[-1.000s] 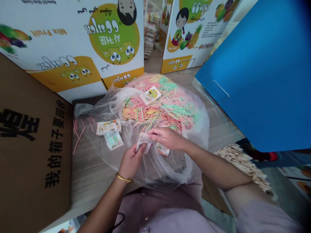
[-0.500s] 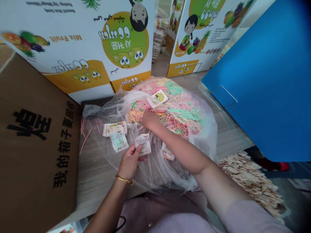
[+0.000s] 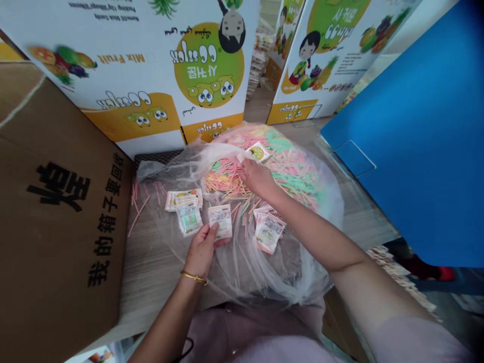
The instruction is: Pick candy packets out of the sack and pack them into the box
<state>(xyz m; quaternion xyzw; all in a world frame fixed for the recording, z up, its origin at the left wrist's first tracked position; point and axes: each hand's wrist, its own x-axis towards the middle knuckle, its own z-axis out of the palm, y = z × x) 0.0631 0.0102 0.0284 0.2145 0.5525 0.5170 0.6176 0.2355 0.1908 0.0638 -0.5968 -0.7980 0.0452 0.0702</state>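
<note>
My left hand [image 3: 201,248] pinches a small printed candy packet [image 3: 220,220] between thumb and fingers, low over the clear plastic bag [image 3: 242,267]. My right hand [image 3: 256,177] reaches into the bag's opening, over a heap of thin pink, green and yellow candy sticks [image 3: 227,176]. Its fingers are bent down at the sticks; what they hold, if anything, is too small to tell. Just behind this hand, a packet with a green round logo [image 3: 258,151] lies on the heap. Filled packets [image 3: 189,217] overlap left of my left hand, and others [image 3: 269,232] lie below my right forearm.
A brown carton [image 3: 68,201] stands at the left. White and orange printed cartons [image 3: 139,65] stand behind the bag, with another [image 3: 317,65] at the back right. A blue panel [image 3: 416,131] with a wire loop fills the right. Loose pink sticks [image 3: 138,214] lie beside the brown carton.
My right hand has shifted right and slightly up over the sticks. My left hand keeps its packet, which now shows more fully. More of the packets under my right forearm is visible. The view has shifted slightly.
</note>
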